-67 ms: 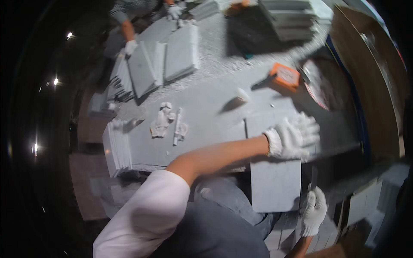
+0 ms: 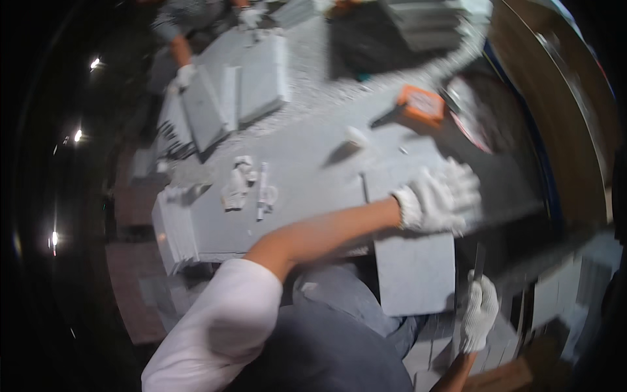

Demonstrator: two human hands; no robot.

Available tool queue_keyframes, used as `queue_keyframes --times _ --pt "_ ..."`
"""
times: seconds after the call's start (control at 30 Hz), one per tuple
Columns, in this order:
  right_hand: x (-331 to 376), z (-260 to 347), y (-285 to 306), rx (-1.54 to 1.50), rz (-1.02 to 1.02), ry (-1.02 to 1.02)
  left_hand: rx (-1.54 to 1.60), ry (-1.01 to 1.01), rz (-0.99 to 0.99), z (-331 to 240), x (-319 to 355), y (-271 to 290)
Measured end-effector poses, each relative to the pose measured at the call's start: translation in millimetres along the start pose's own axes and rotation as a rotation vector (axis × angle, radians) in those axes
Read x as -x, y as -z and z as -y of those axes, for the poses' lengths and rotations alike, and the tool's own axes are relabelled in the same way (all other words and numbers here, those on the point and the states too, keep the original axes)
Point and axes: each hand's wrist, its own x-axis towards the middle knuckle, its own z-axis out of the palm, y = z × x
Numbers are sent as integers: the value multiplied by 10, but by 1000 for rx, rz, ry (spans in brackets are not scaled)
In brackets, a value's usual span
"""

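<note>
My left hand (image 2: 439, 198), in a white knit glove, lies across a flat grey slab (image 2: 416, 274) with its fingers stretched out and spread. The slab's near end juts past the table edge toward my body. Lower right, my gloved right hand (image 2: 480, 313) is closed around a thin, dark, flat blade-like strip (image 2: 480, 259) that points up and away from me. Its exact kind cannot be made out. The strip stands apart from the slab, just off its right side.
An orange box-shaped tool (image 2: 421, 106) and a round white-rimmed basin (image 2: 470, 114) sit beyond my left hand. Gloves (image 2: 238, 186) and a white stick (image 2: 262, 191) lie on the table (image 2: 300, 189). Slabs (image 2: 263, 81) stand far left near another person's gloved hand (image 2: 185, 77).
The whole view has shifted slightly, mostly up and left. Both hands keep about the same place relative to the slab, and the right still grips the strip.
</note>
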Motion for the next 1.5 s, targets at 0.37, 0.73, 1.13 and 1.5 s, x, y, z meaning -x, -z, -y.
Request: queue_keyframes --times 0.37,0.73,1.13,1.5 --pt "222 -47 148 95 27 -109 -178 -69 110 29 -70 35" --pt "-23 60 64 597 311 253 -152 -25 202 16 -104 67" --pt "-88 118 1 673 401 251 -171 -53 145 39 -117 27" --pt "-134 114 -33 691 450 223 -173 -36 232 20 -120 76"
